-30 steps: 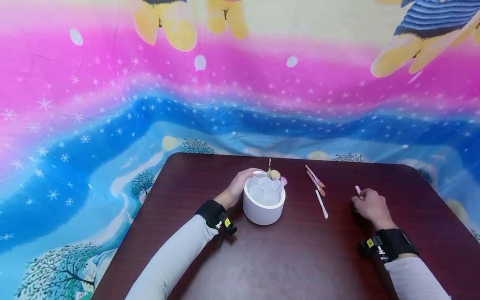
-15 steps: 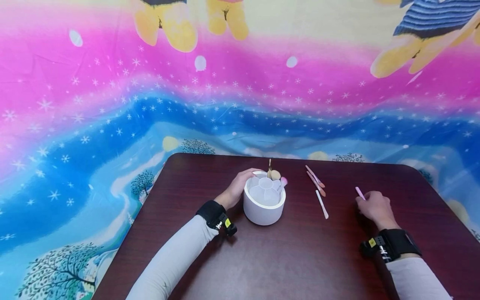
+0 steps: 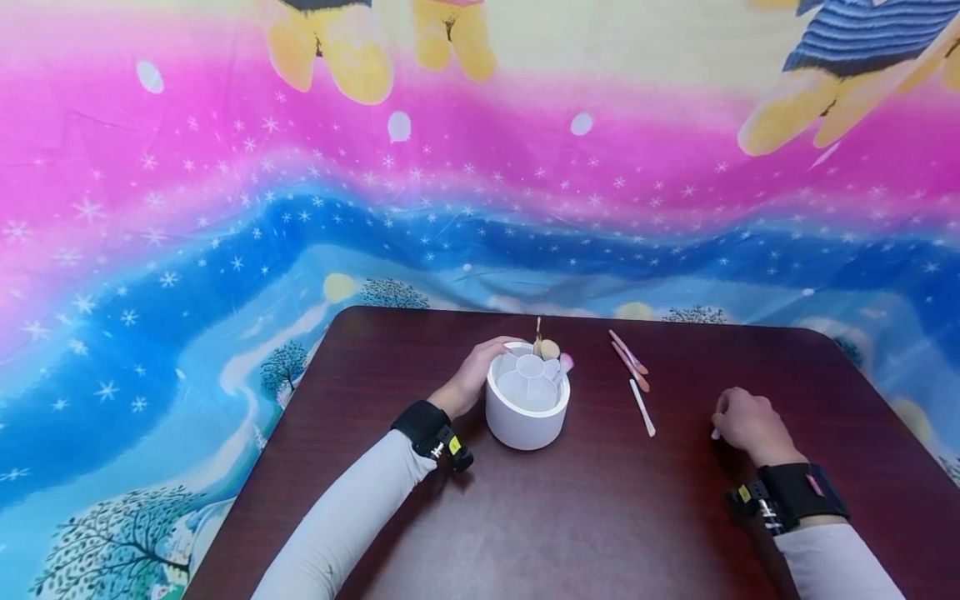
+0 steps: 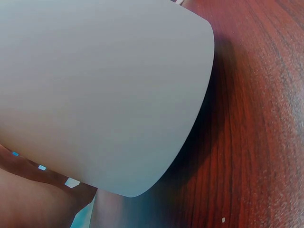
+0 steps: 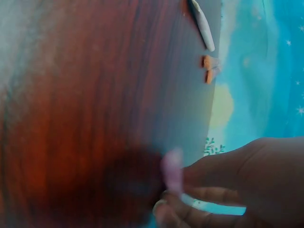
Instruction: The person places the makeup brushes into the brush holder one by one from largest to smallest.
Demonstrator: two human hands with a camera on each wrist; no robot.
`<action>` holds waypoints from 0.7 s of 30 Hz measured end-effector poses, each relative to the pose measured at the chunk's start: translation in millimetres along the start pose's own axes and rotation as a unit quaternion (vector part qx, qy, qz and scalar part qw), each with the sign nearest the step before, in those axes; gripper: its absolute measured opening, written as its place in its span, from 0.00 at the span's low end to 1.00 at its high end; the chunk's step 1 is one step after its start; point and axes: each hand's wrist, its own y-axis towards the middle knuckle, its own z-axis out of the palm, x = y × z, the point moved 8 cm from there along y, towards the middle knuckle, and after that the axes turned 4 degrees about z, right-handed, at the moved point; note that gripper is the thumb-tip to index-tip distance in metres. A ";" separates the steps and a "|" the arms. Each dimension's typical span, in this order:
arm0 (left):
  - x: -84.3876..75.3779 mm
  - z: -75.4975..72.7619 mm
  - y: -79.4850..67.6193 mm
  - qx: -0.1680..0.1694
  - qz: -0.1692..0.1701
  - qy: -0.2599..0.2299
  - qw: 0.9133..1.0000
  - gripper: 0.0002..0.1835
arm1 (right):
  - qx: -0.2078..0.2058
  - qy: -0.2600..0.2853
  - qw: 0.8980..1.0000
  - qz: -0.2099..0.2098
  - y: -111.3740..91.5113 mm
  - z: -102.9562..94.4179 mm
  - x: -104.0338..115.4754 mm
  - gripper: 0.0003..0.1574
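White divided container (image 3: 525,427) upright, held by left fingers (image 3: 498,345); pink piece (image 5: 172,172) in right fingers (image 5: 204,172).

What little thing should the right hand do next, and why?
Probably lift the pink stick toward the white pot. The right hand pinches it well away from there, the left hand holds the pot, and brushes already stand in it, with bare space in front.

Pink-and-blue snowflake backdrop (image 3: 480,179) behind dark red-brown wood-grain table (image 3: 570,521).
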 end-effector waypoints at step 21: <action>-1.2 -0.6 -1.5 0.011 -0.012 0.013 1.000 0.21 | -0.070 0.073 0.988 -0.114 -4.0 -38.2 89.6 0.10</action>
